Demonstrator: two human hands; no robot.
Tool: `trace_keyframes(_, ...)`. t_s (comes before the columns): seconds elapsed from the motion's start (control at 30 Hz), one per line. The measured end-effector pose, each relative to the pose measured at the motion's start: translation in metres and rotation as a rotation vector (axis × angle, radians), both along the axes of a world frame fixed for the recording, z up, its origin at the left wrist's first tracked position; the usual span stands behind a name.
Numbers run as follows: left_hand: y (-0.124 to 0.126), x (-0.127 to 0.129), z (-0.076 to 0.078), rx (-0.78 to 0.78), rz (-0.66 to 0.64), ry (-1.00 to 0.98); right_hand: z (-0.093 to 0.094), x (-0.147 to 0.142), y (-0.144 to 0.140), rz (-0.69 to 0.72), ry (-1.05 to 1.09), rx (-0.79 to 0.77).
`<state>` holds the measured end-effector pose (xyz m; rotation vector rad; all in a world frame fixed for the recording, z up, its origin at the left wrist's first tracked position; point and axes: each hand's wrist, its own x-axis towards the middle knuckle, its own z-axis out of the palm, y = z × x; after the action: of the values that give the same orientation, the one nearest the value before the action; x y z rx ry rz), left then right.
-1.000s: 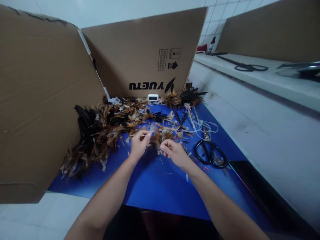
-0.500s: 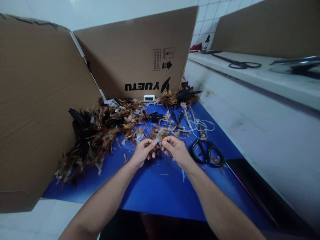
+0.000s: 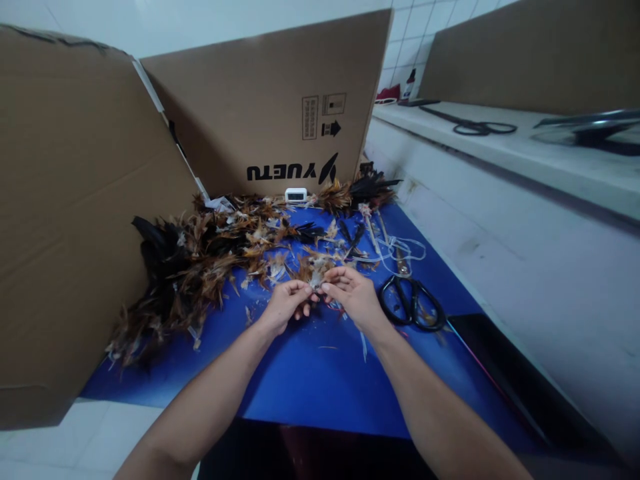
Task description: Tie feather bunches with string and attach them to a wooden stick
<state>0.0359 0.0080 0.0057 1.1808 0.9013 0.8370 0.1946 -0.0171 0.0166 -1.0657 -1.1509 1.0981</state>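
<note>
Both hands have come closer together than they were a second ago, when they were a little apart over the feathers; half a second ago they were already meeting, and they have hardly moved since.

From the head camera, the left hand (image 3: 286, 305) and the right hand (image 3: 354, 297) now sit fingertip to fingertip above the blue mat (image 3: 300, 373). Both are pinched shut on a small tuft of feathers (image 3: 316, 280) held between them, just at the near edge of the big feather pile (image 3: 210, 260). The tuft is tiny, so how many feathers are in it is hard to tell.

The pile of brown and black feathers spreads from the middle of the mat over to the left, up against the cardboard box wall (image 3: 75, 200). A little white clock (image 3: 296, 195) sits at the back by the box. Black scissors (image 3: 413, 303) lie just right of the right hand, with white string (image 3: 400, 250) behind them.

What could go wrong? Feathers are light and slippery, so a loose pinch could let the tuft drop back into the pile and get lost. A hard tug could snap a thin stem. The right hand is also close to the scissors, so a quick sideways move could bump them.
</note>
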Motion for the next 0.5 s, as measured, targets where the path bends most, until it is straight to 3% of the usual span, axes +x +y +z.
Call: trace_keyframes(0.5,-0.0016,0.0014,0.0023,0.021,-0.007,0.026,-0.0011,-0.0010,-0.0004,-0.053,-0.190,0.115)
